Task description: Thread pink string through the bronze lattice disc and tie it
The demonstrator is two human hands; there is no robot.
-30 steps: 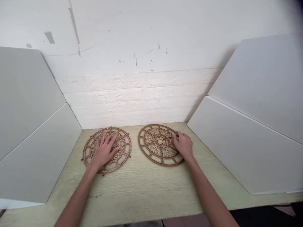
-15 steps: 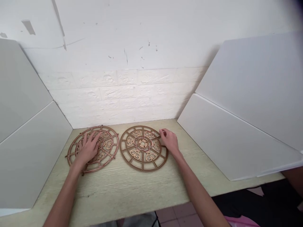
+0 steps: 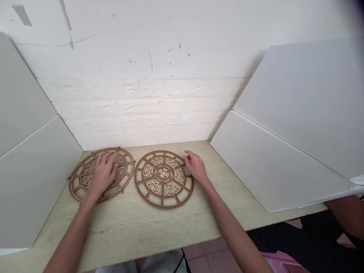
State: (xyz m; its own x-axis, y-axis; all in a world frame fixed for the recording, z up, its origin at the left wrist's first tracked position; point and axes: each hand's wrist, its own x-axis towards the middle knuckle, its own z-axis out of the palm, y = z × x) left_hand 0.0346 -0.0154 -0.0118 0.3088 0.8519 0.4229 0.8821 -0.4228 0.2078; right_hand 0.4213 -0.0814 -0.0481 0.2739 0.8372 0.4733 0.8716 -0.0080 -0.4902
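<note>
Two round openwork wheels lie flat side by side on the table. The left one is a reddish-brown wheel (image 3: 121,184) with small knobs around its rim and scrollwork inside. Across its middle rests my left hand (image 3: 104,174), palm down with fingers spread, covering part of the pattern. The right one is a bronze-coloured wheel (image 3: 164,173) with spokes, scroll ornaments and a flower-like centre. At its upper right rim is my right hand (image 3: 196,167), its thumb and index finger slightly apart. A narrow gap separates the two wheels.
White panels stand on the left (image 3: 31,182) and the right (image 3: 264,159) of the pale table (image 3: 136,235). A white brick-textured wall (image 3: 142,110) closes the back. Another person's arm (image 3: 345,216) shows at the lower right, near a pink object (image 3: 281,261).
Both wheels have slid slightly left on the table, and my hands moved with them. My right thumb and index finger have parted a little. The camera view has shifted slightly.
</note>
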